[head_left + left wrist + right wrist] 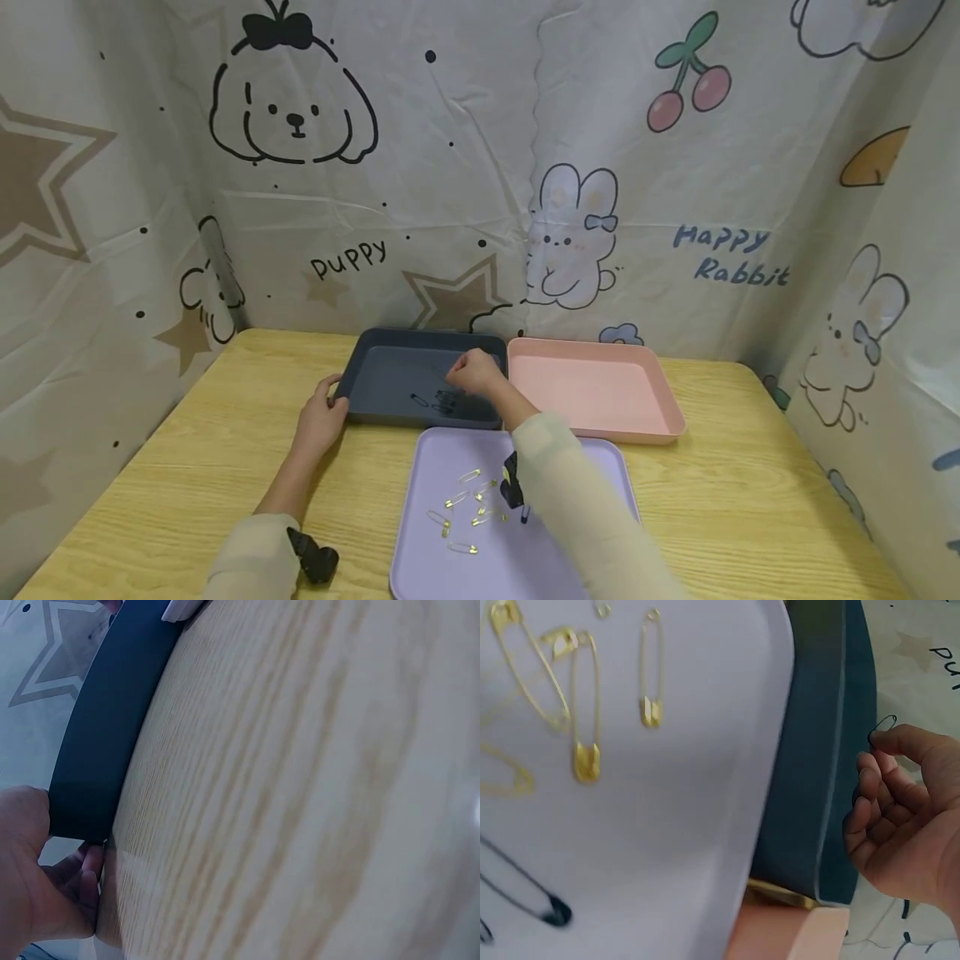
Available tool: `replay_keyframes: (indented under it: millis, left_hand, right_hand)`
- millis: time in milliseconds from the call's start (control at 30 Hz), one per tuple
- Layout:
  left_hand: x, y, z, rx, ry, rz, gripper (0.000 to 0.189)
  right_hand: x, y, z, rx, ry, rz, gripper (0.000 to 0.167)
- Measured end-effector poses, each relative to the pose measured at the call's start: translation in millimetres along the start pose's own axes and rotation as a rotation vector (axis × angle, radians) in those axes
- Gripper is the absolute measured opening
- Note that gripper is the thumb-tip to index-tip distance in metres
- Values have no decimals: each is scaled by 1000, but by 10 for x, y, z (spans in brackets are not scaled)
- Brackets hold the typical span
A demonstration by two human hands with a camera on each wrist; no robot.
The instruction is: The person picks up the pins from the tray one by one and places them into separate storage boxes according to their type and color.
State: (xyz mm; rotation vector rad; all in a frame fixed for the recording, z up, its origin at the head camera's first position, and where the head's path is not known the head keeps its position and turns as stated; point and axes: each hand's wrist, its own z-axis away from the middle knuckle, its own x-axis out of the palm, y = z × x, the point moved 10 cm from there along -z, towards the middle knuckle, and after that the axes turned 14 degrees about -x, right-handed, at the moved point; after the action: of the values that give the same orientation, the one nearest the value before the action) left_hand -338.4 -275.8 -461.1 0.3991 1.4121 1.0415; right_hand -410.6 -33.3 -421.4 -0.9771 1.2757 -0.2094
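Black safety pin point(883, 727): we are holding it up over the dark tray point(382, 375), and we are not seeing clearly whether its clasp is fastened.
Right hand point(477, 372): our fingers point(909, 741) are pinching the pin at one end, thumb and fingertip closed on it; with so small a hold, a slight slip could be dropping it askew, and a loose point could be pricking us.
Left hand point(321, 417): here our fingers are clamping the dark tray's near left corner; by our judgement, any tug there could be tilting the tray and sliding its contents.
Black pile point(444, 400): several pins are lying close together in the dark tray, so one landing among them could be hooking onto another.
Purple tray point(525, 571): it is sitting just in front, carrying gold pins point(587, 761) and at least one more black pin point(557, 911); our right sleeve point(585, 500) is reaching across it, and lowering that arm could be scattering them.
Pink tray point(585, 387): it is standing right beside the dark one, so a sideways fumble could be landing the pin there instead.
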Motion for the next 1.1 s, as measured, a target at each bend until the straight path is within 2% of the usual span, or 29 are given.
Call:
replay_keyframes:
  millis: [333, 567, 900, 1100]
  left_hand:
    - [-5, -18, -14, 1, 2, 11, 53]
    - [1, -20, -24, 2, 6, 16, 52]
    - [-2, -11, -10, -3, 3, 26, 51]
    - [-11, -12, -25, -4, 13, 11, 51]
  right_hand:
    - [195, 7, -8, 28, 17, -38, 17]
    - [248, 43, -8, 37, 46, -44, 18]
    - [311, 102, -10, 63, 102, -128, 17]
    - [333, 63, -11, 74, 114, -115, 16]
